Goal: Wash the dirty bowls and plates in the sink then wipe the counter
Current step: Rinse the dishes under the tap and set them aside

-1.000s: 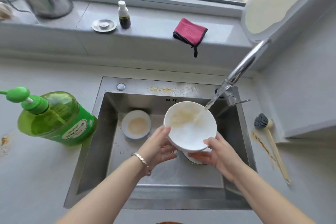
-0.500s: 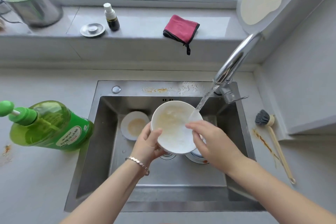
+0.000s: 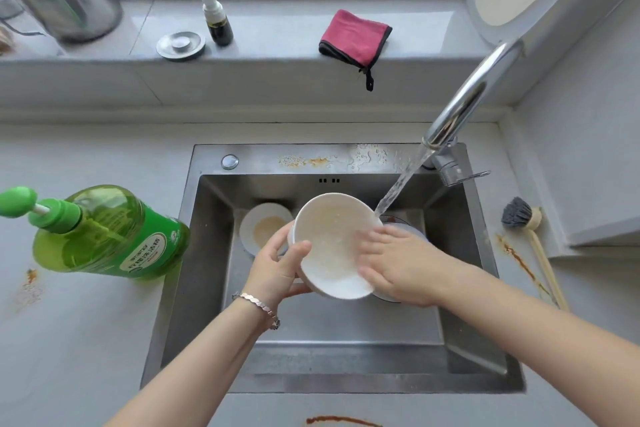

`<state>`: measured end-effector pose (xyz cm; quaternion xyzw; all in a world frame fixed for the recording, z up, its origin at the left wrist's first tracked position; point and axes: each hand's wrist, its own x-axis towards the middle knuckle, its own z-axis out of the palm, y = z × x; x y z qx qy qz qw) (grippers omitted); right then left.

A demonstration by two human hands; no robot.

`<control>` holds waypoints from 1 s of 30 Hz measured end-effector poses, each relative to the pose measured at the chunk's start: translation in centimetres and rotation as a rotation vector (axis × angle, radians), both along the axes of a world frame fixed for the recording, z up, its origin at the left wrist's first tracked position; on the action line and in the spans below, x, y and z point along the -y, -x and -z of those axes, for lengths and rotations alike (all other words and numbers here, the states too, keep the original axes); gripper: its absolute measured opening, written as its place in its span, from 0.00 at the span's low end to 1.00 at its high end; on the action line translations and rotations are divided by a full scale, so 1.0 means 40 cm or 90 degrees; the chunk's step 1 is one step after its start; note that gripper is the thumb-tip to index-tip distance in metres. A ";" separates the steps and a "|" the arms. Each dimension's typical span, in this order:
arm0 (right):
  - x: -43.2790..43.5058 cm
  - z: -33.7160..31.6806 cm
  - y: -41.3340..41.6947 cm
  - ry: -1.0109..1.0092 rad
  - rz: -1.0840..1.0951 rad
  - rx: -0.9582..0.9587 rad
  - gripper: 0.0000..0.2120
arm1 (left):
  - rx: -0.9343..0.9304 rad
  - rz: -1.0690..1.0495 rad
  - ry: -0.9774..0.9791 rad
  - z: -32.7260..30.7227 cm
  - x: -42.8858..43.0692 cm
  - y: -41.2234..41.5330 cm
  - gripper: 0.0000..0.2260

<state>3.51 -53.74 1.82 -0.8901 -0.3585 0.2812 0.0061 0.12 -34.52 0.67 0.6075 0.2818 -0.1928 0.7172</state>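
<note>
Head view, Obs. 1: we log the grip first. Our left hand grips the bowl at its near-left rim, thumb over the lip and fingers beneath. The right hand lies flat with straight fingers across the bowl's inside and holds nothing. The bowl is tilted toward us above the sink, its far-right rim under the stream.

Obs. 2: Main risk, as we judge it: one wet hand carries the whole bowl. A hard rub from the right hand could lever it out. It would land on the plate showing under that hand, or on the small dish just to the left. Chipped ware.

Obs. 1: Splash too. The stream strikes the rim at a slant, so more tilt may throw water over the sink's edge onto the desk.

Obs. 2: Room: the basin's near half shows steel floor, our best ground for lowering. The tap arches in from back right, near the bowl's far rim, so lifting risks a knock. The soap bottle stands by the sink's left edge. The brush lies to the right beside brown stains. Both are well apart from our hands.
</note>
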 end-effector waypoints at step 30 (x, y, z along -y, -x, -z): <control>-0.197 0.040 0.194 -0.430 0.170 -0.146 0.14 | -0.147 0.275 -0.566 -0.099 -0.115 0.050 0.33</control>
